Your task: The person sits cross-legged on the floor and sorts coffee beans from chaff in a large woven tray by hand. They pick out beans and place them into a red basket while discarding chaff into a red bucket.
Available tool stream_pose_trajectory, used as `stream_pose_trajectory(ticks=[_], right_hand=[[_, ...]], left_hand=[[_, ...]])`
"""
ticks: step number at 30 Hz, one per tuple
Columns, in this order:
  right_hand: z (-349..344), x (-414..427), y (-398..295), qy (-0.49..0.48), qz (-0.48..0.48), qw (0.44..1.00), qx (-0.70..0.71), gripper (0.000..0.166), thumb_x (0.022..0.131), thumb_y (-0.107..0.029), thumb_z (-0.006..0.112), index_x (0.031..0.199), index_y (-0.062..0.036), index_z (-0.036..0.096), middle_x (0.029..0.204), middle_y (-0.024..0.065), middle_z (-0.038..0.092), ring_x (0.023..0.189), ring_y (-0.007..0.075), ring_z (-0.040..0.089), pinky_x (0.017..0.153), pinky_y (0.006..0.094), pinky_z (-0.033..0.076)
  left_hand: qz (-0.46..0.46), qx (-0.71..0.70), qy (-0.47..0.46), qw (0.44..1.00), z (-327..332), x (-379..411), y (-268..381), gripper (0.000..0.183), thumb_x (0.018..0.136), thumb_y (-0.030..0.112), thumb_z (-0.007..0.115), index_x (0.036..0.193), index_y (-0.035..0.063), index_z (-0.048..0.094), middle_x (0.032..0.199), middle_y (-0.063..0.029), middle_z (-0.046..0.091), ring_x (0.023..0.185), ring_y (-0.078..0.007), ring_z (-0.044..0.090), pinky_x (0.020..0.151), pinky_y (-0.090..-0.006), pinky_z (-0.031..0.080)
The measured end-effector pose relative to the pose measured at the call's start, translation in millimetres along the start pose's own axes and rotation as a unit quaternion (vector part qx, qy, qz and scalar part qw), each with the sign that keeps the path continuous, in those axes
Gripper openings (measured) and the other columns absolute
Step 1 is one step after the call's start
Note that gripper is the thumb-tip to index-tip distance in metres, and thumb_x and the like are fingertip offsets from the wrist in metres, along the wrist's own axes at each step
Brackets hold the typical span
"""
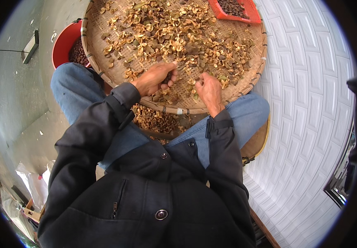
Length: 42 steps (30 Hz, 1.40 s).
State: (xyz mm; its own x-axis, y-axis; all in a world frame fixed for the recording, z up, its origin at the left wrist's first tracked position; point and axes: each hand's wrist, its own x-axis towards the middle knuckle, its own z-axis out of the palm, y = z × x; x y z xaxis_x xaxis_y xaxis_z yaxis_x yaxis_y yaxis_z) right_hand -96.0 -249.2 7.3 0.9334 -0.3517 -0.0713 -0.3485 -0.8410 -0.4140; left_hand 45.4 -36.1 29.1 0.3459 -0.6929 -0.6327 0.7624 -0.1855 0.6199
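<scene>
A round woven bamboo tray (pixel 116 28) rests across my knees, with dried husks and brown nuts or seeds (pixel 166 31) heaped over its far half. My left hand (pixel 158 78) is over the near part of the tray, its fingers curled around several dark round nuts or seeds. To the right of it, my right hand (pixel 210 90) is low over the tray's near edge with thumb and fingertips drawn together by some loose husks. Whether anything is pinched there is too small to tell. A small pile of husks (pixel 167 96) lies just below my left hand.
A red plastic basket (pixel 254 12) of brown nuts or seeds sits on the tray's far right rim. At the left on the floor stands a red bucket (pixel 61 46) holding similar ones. More husks (pixel 153 119) lie beneath the tray between my legs. A white brick-patterned wall (pixel 302 77) rises at right.
</scene>
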Motion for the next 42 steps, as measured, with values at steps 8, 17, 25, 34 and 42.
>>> stream_pose_trajectory(ticks=[8, 17, 25, 34, 42], right_hand=[[4, -1, -11, -0.094, -0.011, 0.992, -0.086, 0.031, 0.088, -0.007, 0.074, 0.117, 0.0028, 0.065, 0.096, 0.0289, 0.069, 0.089, 0.0479, 0.070, 0.076, 0.0548, 0.057], [-1, -1, -19, -0.094, -0.045, 0.993, -0.061, 0.035, 0.092, -0.010, 0.069, 0.126, -0.0051, 0.065, 0.102, 0.0268, 0.068, 0.090, 0.0470, 0.070, 0.076, 0.0539, 0.058], [8, -1, -20, -0.113, -0.055, 0.989, -0.073, 0.032, 0.092, -0.011, 0.069, 0.122, -0.0022, 0.066, 0.096, 0.0264, 0.068, 0.089, 0.0472, 0.069, 0.075, 0.0545, 0.057], [-11, -2, -75, -0.032, -0.032, 0.990, 0.135, 0.025, 0.098, -0.015, 0.070, 0.119, -0.0014, 0.067, 0.086, 0.0132, 0.073, 0.071, 0.0204, 0.072, 0.061, 0.0388, 0.056], [-30, 13, -14, -0.028, 0.107, 0.990, 0.083, 0.031, 0.100, -0.014, 0.069, 0.129, -0.0057, 0.072, 0.094, 0.0099, 0.080, 0.078, 0.0192, 0.076, 0.070, 0.0354, 0.061]], left_hand=[[0.002, 0.015, -0.007, 1.000, -2, -1, 0, 0.039, 0.113, 0.043, 0.051, 0.094, 0.0093, 0.060, 0.076, 0.0003, 0.061, 0.060, -0.0082, 0.055, 0.045, -0.0238, 0.039], [0.004, 0.010, 0.012, 1.000, 2, -4, 4, 0.041, 0.115, 0.039, 0.049, 0.092, 0.0073, 0.060, 0.074, -0.0006, 0.060, 0.058, -0.0090, 0.052, 0.044, -0.0251, 0.039], [0.002, 0.023, 0.005, 1.000, 0, -4, 2, 0.041, 0.114, 0.040, 0.049, 0.092, 0.0071, 0.060, 0.076, -0.0010, 0.061, 0.059, -0.0096, 0.053, 0.045, -0.0253, 0.039], [-0.065, 0.009, 0.003, 0.998, -3, 6, -10, 0.045, 0.113, 0.049, 0.047, 0.095, 0.0112, 0.061, 0.078, 0.0000, 0.061, 0.061, -0.0100, 0.055, 0.046, -0.0245, 0.041], [-0.097, 0.020, -0.017, 0.995, -6, 2, -3, 0.043, 0.114, 0.045, 0.048, 0.089, 0.0109, 0.059, 0.074, 0.0014, 0.058, 0.057, -0.0084, 0.053, 0.042, -0.0233, 0.034]])
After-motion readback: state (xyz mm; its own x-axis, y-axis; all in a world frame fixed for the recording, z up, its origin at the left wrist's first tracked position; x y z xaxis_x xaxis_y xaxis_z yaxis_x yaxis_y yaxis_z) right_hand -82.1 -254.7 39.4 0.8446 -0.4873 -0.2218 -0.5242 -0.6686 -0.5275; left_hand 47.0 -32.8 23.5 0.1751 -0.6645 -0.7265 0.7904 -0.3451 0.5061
